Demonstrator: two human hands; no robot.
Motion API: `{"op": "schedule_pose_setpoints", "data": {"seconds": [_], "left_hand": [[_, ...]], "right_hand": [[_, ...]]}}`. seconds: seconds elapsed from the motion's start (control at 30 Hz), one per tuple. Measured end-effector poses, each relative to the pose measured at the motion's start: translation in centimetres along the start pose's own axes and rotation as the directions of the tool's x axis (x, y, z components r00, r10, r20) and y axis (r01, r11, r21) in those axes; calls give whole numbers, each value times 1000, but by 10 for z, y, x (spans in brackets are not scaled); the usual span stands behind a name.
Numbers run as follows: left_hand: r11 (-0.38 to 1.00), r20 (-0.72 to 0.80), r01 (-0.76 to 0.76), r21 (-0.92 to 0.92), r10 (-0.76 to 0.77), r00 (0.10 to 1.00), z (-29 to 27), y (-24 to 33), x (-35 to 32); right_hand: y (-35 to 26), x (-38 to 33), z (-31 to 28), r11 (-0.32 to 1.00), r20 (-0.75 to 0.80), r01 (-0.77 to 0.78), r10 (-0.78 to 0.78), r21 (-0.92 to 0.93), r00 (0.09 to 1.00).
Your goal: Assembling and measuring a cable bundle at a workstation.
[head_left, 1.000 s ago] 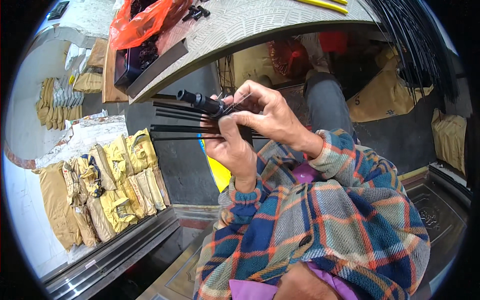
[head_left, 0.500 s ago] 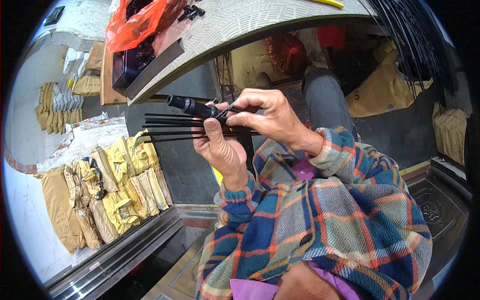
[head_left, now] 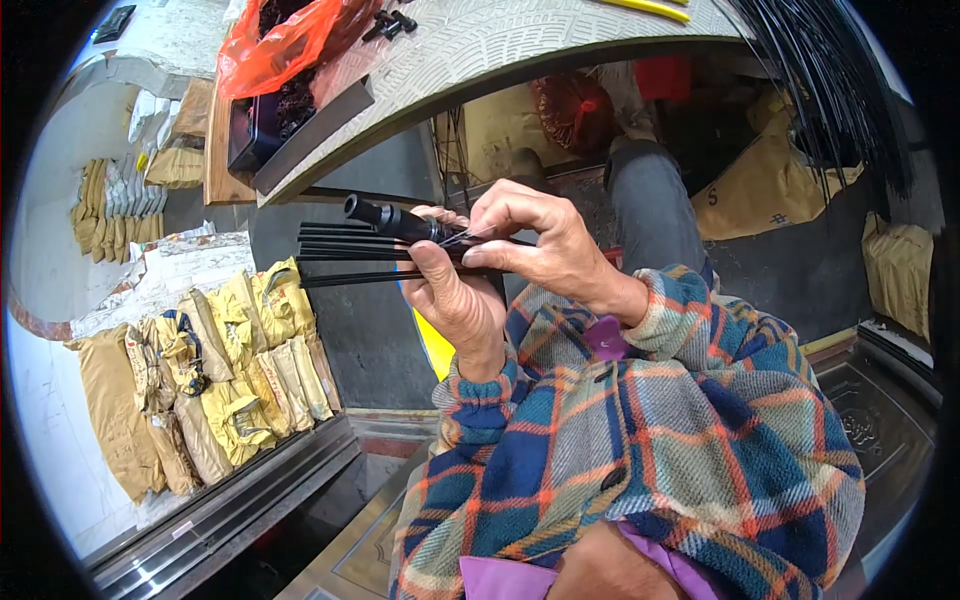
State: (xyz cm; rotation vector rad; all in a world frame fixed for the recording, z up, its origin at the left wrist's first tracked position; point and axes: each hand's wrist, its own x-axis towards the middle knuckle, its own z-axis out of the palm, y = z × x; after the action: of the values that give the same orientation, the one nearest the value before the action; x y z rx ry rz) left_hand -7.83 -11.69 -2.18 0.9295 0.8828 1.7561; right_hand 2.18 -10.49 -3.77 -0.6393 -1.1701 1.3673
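My left hand grips a bundle of thin black rods that stick out level to the left, together with a short black tube lying on top of them. My right hand reaches over from the right and pinches a fine wire or rod tip at the tube's near end, thumb and forefinger closed on it. Both plaid sleeves fill the lower middle of the view.
A curved grey tabletop lies above the hands, bearing a red plastic bag, a dark box and small black parts. More black rods hang at the upper right. Yellow-brown sacks are stacked on the floor at left.
The hands and the rod bundle have shifted slightly left and up in the view. The right fingers have worked along the tube's end; the grip is otherwise unchanged.
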Motion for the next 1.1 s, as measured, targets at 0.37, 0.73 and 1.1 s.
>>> {"op": "schedule_pose_setpoints", "data": {"seconds": [0.37, 0.73, 1.1], "left_hand": [[994, 26, -109, 0, 109, 994, -1, -4, 0], [934, 90, -250, 256, 234, 968, 3, -8, 0], [956, 99, -234, 177, 219, 971, 7, -7, -4]], "right_hand": [[-6, 7, -2, 998, 6, 35, -35, -56, 999], [-15, -6, 6, 981, -76, 33, -49, -193, 996], [4, -14, 14, 769, -54, 437, -518, -466, 853]]}}
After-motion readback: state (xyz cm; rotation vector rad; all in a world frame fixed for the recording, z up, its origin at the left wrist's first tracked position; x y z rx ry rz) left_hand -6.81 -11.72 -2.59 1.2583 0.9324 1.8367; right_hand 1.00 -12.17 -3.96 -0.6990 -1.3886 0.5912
